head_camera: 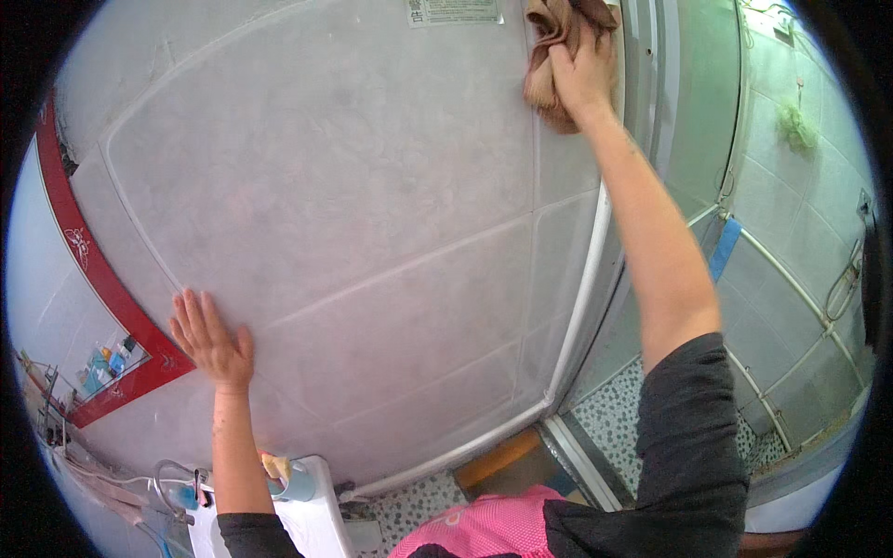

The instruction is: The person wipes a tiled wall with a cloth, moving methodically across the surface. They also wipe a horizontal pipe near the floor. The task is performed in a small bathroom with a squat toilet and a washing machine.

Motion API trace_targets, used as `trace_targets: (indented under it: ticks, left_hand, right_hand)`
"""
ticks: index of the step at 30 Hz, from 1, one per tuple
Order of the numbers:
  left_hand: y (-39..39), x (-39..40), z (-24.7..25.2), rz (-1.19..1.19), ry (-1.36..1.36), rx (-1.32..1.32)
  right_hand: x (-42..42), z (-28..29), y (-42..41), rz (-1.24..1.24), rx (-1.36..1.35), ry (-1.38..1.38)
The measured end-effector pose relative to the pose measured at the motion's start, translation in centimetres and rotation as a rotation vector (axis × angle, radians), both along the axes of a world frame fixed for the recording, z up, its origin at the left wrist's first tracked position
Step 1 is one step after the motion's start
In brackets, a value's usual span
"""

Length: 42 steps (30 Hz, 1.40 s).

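Note:
My right hand point(580, 75) presses a crumpled brown cloth point(550, 104) against the grey tiled wall point(363, 167), high up beside the shower door frame point(645, 63). The cloth hangs in folds around my fingers, and part of it is cut off by the top of the picture. My left hand point(215, 345) lies flat on the same wall with its fingers spread. It holds nothing and rests close to the corner of a red-framed mirror point(118, 307).
A white sink point(324, 516) with a light-blue cup point(301, 481) and a faucet point(162, 474) stands below my left arm. A white pipe point(575, 328) runs down the wall. Right of it, a blue cloth point(725, 247) hangs in the shower. A notice bearing writing point(457, 10) is on the wall.

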<state>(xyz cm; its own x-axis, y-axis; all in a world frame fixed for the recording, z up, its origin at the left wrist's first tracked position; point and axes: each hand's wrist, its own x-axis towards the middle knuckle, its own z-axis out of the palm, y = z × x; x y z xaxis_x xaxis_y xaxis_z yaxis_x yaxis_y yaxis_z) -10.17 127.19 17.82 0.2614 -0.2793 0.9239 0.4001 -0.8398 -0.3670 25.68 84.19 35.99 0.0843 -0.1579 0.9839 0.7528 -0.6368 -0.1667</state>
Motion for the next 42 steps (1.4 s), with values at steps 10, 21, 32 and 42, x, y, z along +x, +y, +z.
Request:
trace_targets:
  ticks: [10, 21, 32, 42]
  left_hand:
    - [-4.0, 2.6, 0.7, -0.021, -0.049, -0.183]
    - [-5.4, 4.8, 1.4, 0.031, -0.103, -0.081]
    - [-6.1, 4.8, 1.6, 0.016, -0.126, -0.088]
    - [-5.7, 5.0, 1.7, -0.044, -0.114, -0.082]
  right_hand:
    - [-9.7, -26.9, 5.2, 0.152, -0.413, 0.300]
    - [-2.6, -4.2, -5.6, -0.347, -0.218, -0.202]
    - [-0.8, -22.2, -4.6, -0.222, -0.049, 0.165]
    - [-3.6, -45.0, -5.9, 0.073, -0.065, 0.582]
